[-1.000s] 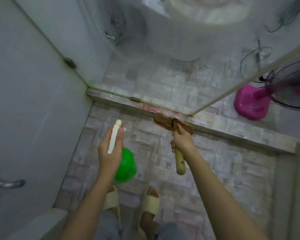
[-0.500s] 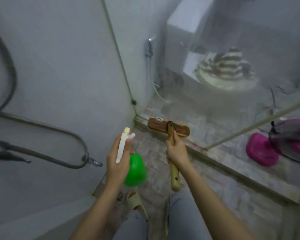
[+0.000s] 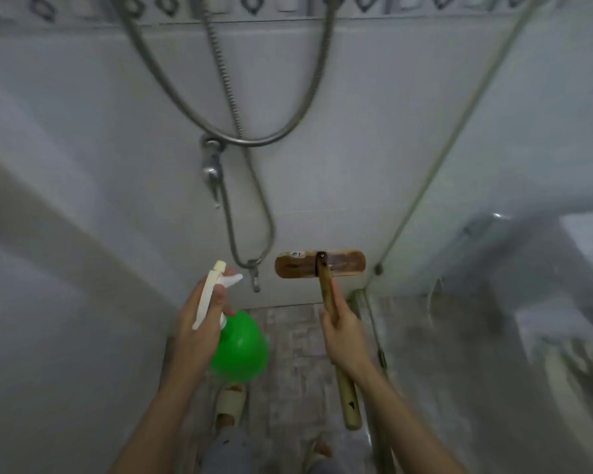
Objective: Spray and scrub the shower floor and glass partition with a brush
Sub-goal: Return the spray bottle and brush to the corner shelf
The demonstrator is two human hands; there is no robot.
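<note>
My right hand (image 3: 343, 333) is wrapped round the scrub brush (image 3: 320, 265), handle running straight away from me, head crosswise. The glass partition (image 3: 459, 336) sits just right of it, so that hand's nearer; my left hand (image 3: 199, 323) clutches the green spray bottle (image 3: 240, 347).

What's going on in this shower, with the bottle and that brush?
A person is standing in a tiled shower stall, getting set to clean. The left hand grips a green spray bottle at its white trigger. The right hand holds a wooden brush by its long handle, head raised before the white wall. The glass partition stands to the right.
</note>
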